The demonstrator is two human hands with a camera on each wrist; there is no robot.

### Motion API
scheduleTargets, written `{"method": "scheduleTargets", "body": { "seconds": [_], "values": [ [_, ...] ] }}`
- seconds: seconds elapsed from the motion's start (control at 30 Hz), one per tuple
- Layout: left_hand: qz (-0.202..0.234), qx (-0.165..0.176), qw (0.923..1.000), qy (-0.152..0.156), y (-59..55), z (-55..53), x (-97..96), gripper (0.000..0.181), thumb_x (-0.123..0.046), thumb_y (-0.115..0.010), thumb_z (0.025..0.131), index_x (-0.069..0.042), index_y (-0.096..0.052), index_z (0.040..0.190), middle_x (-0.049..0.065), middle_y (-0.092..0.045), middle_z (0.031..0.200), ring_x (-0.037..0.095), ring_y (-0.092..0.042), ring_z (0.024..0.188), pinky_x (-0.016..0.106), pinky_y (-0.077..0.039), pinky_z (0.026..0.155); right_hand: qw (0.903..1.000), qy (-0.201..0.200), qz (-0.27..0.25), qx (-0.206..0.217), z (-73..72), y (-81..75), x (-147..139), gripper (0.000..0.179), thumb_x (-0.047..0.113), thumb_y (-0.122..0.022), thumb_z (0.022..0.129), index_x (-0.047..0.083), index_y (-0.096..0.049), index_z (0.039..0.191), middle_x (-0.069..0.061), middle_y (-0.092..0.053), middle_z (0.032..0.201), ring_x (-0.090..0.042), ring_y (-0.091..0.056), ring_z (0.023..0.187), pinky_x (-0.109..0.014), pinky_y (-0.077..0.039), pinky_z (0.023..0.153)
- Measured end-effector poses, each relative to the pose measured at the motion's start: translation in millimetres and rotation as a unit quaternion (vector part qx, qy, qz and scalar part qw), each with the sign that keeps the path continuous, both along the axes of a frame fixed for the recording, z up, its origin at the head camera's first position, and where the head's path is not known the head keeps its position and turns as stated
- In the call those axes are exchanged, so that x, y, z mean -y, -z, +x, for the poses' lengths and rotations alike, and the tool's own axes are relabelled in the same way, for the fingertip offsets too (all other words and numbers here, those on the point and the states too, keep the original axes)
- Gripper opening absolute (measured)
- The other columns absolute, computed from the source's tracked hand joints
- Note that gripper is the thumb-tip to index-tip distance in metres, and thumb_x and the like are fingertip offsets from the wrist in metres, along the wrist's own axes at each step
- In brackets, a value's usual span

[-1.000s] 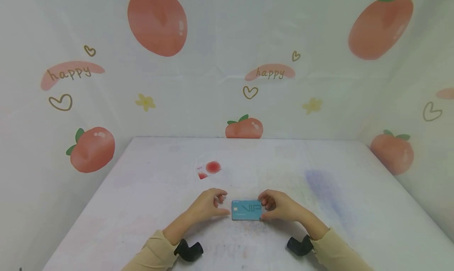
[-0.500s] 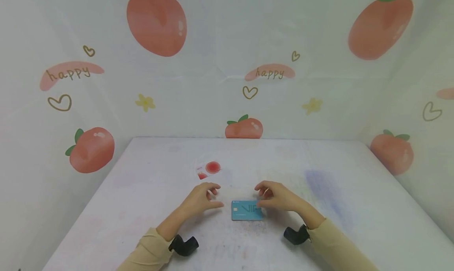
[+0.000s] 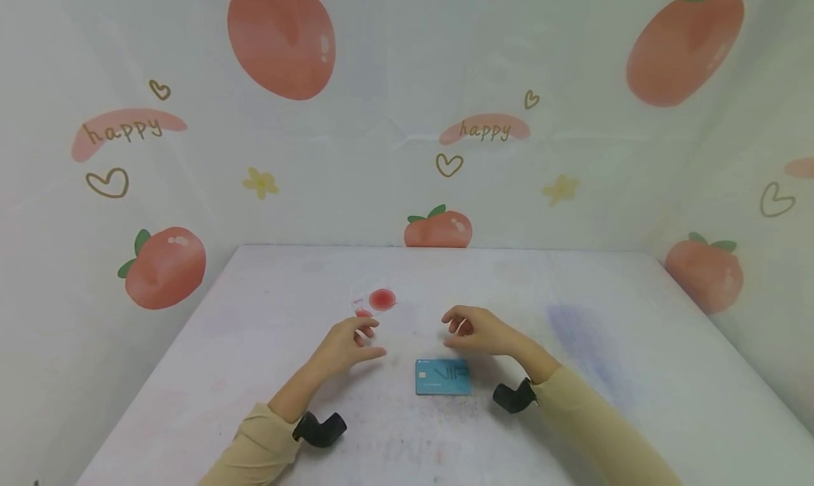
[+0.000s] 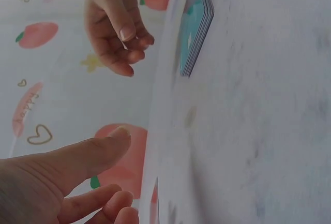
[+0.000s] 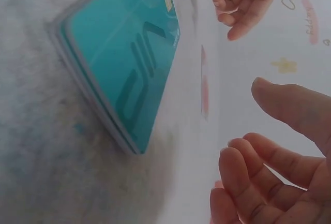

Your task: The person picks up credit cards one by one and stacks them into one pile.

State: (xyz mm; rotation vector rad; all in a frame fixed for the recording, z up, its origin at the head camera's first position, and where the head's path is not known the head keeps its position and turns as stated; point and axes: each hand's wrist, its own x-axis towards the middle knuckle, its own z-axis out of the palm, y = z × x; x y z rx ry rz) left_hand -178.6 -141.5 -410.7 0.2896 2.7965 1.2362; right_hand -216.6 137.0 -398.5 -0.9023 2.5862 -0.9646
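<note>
A stack of teal cards (image 3: 442,377) marked VIP lies flat on the table, its layered edges visible in the left wrist view. My right hand (image 3: 486,330) hovers behind and right of the stack, apart from it, with fingers loosely bent and nothing held. To the left, my left hand (image 3: 343,345) is likewise off the table, thumb and fingers apart around bare air. The right wrist view has the stack (image 5: 124,58) large at the left, beside the relaxed right fingers (image 5: 235,175).
A pale patch with red fruit pictures (image 3: 382,300) lies farther back, just beyond my left fingers; whether it is a separate sheet I cannot tell. Black wrist-worn pieces (image 3: 321,429) sit at both sleeves. A fruit-printed white backdrop (image 3: 356,161) borders the table (image 3: 254,288).
The right hand has come off the card stack's right edge and moved up and back. The left hand has drawn away to the left and back. The stack stays in place.
</note>
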Motion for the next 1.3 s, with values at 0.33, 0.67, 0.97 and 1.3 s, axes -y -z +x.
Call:
{"method": "scheduleTargets", "body": {
  "seconds": [0.33, 0.67, 0.97, 1.3],
  "values": [
    [0.012, 0.008, 0.9995, -0.027, -2.0, -6.5, 15.8, 0.049, -0.017, -0.077, 0.074, -0.002, -0.06, 0.118, 0.012, -0.063, 0.098, 0.016, -0.054, 0.079, 0.023, -0.043, 0.062, 0.9999, 0.0, 0.0, 0.012, -26.1, -2.6, 23, 0.036, 0.021, -0.068, 0.084, -0.001, -0.058, 0.112, -0.008, -0.062, 0.091, -0.012, -0.056, 0.078, -0.02, -0.047, 0.071],
    [0.013, 0.015, 0.9987, -0.048, -0.2, -12.4, 26.3, 0.048, -0.018, -0.075, 0.076, 0.0, -0.061, 0.118, 0.014, -0.063, 0.1, 0.016, -0.056, 0.08, 0.024, -0.044, 0.063, 0.9994, 0.012, 0.006, 0.031, -49.1, -1.2, 49, 0.035, 0.02, -0.069, 0.084, 0.0, -0.058, 0.111, -0.008, -0.062, 0.091, -0.016, -0.058, 0.083, -0.024, -0.05, 0.074],
    [0.002, 0.013, 0.9974, -0.07, 1.6, -15.8, 31.3, 0.049, -0.018, -0.074, 0.077, 0.003, -0.058, 0.117, 0.016, -0.063, 0.102, 0.021, -0.06, 0.084, 0.027, -0.047, 0.069, 0.9987, 0.029, 0.002, 0.042, -63.2, 6.1, 69, 0.032, 0.017, -0.069, 0.083, 0.001, -0.059, 0.109, -0.009, -0.062, 0.092, -0.017, -0.059, 0.084, -0.023, -0.05, 0.075],
    [-0.011, 0.006, 0.9965, -0.083, 7.0, -27.9, 30.7, 0.05, -0.018, -0.075, 0.075, 0.005, -0.058, 0.116, 0.017, -0.063, 0.099, 0.023, -0.057, 0.083, 0.029, -0.046, 0.071, 0.9951, 0.062, 0.013, 0.076, -74.6, 13.8, 91, 0.036, 0.016, -0.071, 0.081, 0.003, -0.058, 0.111, -0.01, -0.061, 0.098, -0.018, -0.057, 0.086, -0.027, -0.051, 0.079]
  ]
}}
